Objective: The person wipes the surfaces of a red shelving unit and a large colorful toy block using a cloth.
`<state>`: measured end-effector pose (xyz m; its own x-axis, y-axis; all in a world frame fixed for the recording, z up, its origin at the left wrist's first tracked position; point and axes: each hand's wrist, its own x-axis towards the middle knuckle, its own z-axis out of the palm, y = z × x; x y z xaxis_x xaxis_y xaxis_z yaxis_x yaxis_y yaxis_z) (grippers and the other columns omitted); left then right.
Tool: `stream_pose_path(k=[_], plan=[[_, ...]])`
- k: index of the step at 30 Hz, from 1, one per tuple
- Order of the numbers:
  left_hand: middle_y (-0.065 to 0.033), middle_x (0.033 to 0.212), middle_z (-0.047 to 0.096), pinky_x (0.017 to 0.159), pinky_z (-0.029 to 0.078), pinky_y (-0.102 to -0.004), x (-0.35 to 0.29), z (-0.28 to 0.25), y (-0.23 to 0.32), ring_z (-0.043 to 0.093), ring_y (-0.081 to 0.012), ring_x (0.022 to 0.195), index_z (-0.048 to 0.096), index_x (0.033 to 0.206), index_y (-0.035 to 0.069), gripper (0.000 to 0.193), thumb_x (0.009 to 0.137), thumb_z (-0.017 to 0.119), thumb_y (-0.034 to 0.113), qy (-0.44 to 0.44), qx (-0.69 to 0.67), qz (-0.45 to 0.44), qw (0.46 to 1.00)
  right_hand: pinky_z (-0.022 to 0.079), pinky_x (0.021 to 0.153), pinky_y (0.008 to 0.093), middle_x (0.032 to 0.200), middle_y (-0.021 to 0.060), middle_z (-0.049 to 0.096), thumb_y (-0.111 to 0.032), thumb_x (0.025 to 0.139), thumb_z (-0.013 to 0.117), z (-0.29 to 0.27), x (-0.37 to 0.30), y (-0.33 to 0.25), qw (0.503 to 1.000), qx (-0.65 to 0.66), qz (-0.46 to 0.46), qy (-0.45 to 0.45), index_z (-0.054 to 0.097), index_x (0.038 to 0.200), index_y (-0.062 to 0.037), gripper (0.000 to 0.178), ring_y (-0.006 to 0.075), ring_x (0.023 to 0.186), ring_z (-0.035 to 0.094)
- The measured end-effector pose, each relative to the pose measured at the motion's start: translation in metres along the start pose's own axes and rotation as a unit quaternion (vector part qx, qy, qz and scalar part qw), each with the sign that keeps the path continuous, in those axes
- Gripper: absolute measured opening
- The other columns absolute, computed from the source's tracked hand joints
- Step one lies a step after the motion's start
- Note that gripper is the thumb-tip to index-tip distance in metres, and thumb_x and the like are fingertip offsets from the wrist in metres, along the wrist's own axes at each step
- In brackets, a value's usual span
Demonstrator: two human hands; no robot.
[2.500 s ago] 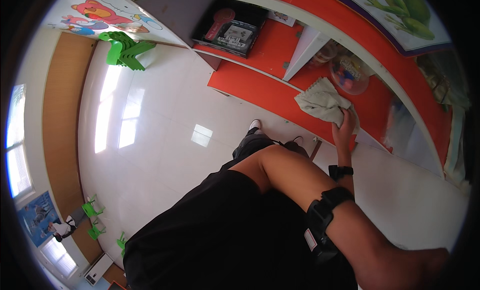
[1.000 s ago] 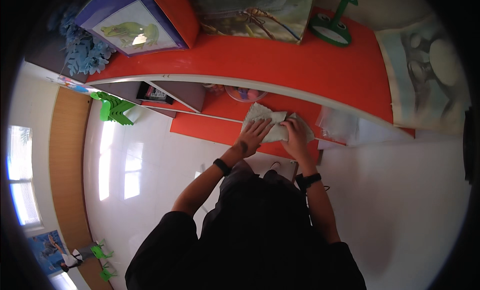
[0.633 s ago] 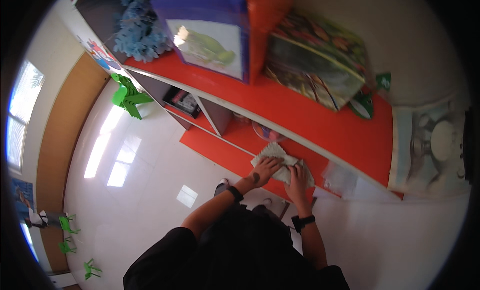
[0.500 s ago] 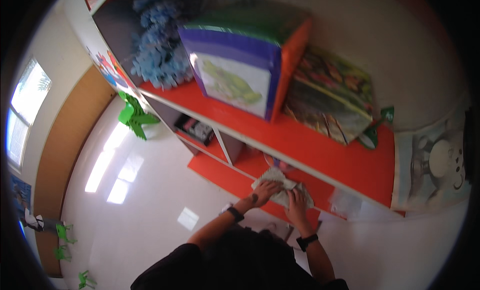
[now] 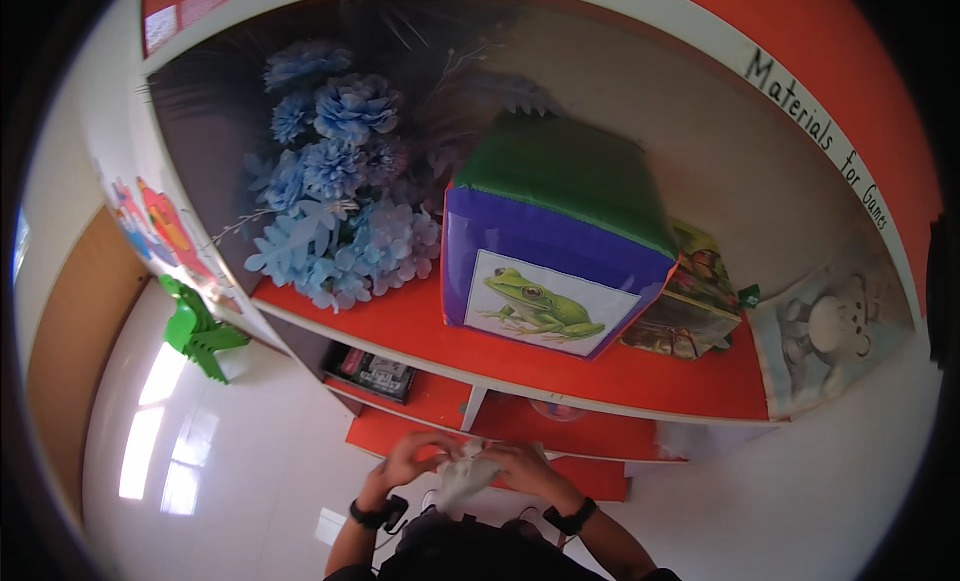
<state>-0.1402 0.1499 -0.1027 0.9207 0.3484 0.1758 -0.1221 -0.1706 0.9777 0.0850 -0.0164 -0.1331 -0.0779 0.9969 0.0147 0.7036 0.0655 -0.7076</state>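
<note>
A crumpled whitish cloth [image 5: 466,478] hangs between my two hands, in front of the lower shelves. Curled fingers of my left hand [image 5: 413,459] grip its left side. On the right side, my right hand [image 5: 524,469] holds the bunched cloth, with some fingertips hidden in its folds. A black band circles each wrist. Just beyond the hands lie the red lower shelf boards [image 5: 580,429] of a white-edged shelf unit.
On the upper red shelf stand blue artificial flowers [image 5: 335,181], a large soft cube [image 5: 560,251] with a frog picture, picture books [image 5: 690,301] and a bear-print cloth [image 5: 830,326]. A black box [image 5: 370,369] sits below. A green plastic figure [image 5: 195,326] stands left on the floor.
My hands have drawn back from the lower shelf and now bunch the cloth that was spread under them. The view has tilted up, showing more of the upper shelf.
</note>
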Motion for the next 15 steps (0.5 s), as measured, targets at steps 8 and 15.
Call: stream_pose_path(k=[8, 15], plan=[[-0.0170, 0.093, 0.063, 0.078, 0.048, -0.0376, 0.057, -0.046, 0.128, 0.059, -0.0276, 0.084, 0.058, 0.092, -0.001, 0.022, 0.074, 0.054, -0.013, 0.213, -0.071, 0.389, 0.894, 0.049, 0.091, 0.0402, 0.120, 0.0159, 0.060, -0.021, 0.072, 0.079, -0.128, -0.024, -0.143, 0.863, -0.077, -0.103, 0.489, 0.055, 0.128, -0.0042, 0.063, 0.0266, 0.111, 0.060], [-0.0250, 0.144, 0.043, 0.108, 0.038, -0.0427, 0.116, -0.039, 0.147, 0.045, -0.0388, 0.131, 0.035, 0.145, -0.002, 0.064, 0.084, 0.054, -0.006, 0.283, 0.248, 0.232, 0.897, 0.036, 0.109, 0.0386, 0.136, 0.0225, 0.053, 0.003, 0.064, 0.048, -0.165, 0.008, -0.121, 0.856, -0.154, 0.084, 0.487, 0.044, 0.141, 0.0010, 0.077, 0.0364, 0.131, 0.047]])
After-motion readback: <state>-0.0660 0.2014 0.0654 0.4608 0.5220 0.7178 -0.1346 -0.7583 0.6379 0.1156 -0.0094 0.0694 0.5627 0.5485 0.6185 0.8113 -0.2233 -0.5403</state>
